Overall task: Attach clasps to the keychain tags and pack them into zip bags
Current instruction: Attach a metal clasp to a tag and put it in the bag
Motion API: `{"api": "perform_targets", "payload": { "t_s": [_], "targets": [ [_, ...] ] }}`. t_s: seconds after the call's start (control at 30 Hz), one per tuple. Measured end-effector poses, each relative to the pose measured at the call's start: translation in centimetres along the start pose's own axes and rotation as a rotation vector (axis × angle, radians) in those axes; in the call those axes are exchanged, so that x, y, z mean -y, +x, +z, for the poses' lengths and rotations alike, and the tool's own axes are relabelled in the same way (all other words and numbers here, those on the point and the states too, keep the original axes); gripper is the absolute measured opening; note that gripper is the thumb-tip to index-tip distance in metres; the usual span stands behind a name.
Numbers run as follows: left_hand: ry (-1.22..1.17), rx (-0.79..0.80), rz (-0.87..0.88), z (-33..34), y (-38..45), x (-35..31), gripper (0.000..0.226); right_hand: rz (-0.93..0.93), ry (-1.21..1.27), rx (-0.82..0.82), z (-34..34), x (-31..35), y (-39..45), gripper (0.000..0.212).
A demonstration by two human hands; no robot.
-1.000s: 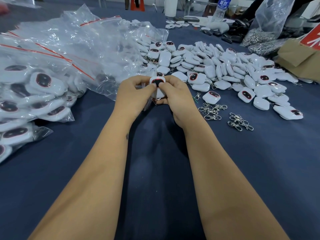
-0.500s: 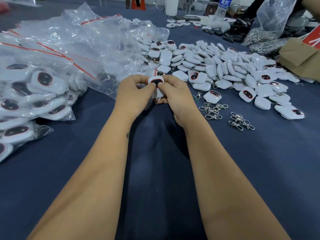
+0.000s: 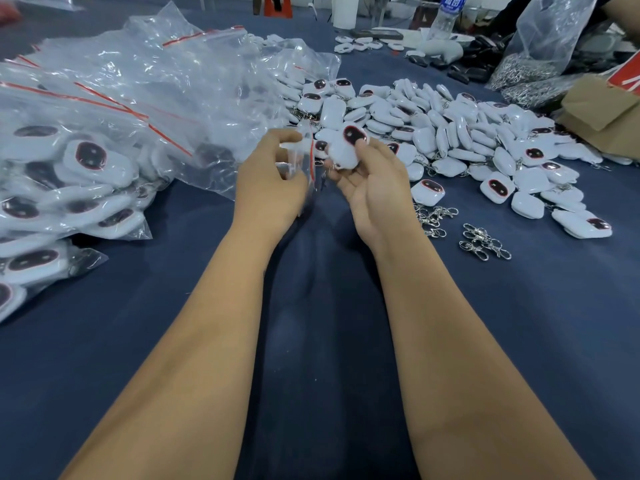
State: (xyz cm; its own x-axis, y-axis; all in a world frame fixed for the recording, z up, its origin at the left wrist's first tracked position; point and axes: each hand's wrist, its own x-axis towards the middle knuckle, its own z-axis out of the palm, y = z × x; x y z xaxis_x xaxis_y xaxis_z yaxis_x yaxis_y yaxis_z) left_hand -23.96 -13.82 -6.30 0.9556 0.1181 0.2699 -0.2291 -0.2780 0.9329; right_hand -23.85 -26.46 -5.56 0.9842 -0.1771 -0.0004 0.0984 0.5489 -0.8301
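My right hand grips a white keychain tag with a dark oval face ringed in red, lifted above the blue table. Just left of it, my left hand pinches a small clear zip bag with a red strip, its mouth facing the tag. Tag and bag are close but apart. A heap of loose white tags spreads behind and right of my hands. Small clusters of silver clasps lie on the cloth to the right of my right wrist.
A big pile of filled clear zip bags covers the left side. At the far right are a brown cardboard box, a plastic bag of metal clasps and a water bottle. Blue cloth lies under my forearms.
My hands were together around the tag; now they have parted. The right hand has lifted the tag, and the left hand holds the zip bag beside it.
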Motion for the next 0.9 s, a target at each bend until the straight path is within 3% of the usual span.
{"api": "perform_targets", "payload": {
  "t_s": [0.13, 0.2, 0.33, 0.53, 0.73, 0.9],
  "targets": [
    [0.025, 0.008, -0.01, 0.1, 0.0, 0.3, 0.064, 0.003, 0.179, 0.129, 0.1, 0.4, -0.5, 0.016],
    [0.073, 0.009, -0.002, 0.2, 0.1, 0.3, 0.058, 0.011, 0.141, 0.162, 0.6, 0.1, -0.7, 0.013],
    [0.133, 0.001, 0.052, 0.2, -0.1, -0.1, 0.033, -0.018, -0.165, 0.08, 1.4, -0.8, -0.6, 0.011],
    [0.06, -0.092, -0.03, -0.2, 0.4, 0.1, 0.045, -0.134, -0.577, 0.016, 1.0, -1.6, -0.8, 0.009],
    [-0.047, -0.171, 0.021, -0.2, 0.0, -0.8, 0.031, -0.288, -0.975, 0.024, 1.0, -2.0, -0.7, 0.007],
    [-0.057, -0.227, 0.055, -0.1, -0.1, -0.9, 0.025, -0.356, -1.258, 0.092, 0.8, -2.3, -0.4, 0.02]
  ]
}}
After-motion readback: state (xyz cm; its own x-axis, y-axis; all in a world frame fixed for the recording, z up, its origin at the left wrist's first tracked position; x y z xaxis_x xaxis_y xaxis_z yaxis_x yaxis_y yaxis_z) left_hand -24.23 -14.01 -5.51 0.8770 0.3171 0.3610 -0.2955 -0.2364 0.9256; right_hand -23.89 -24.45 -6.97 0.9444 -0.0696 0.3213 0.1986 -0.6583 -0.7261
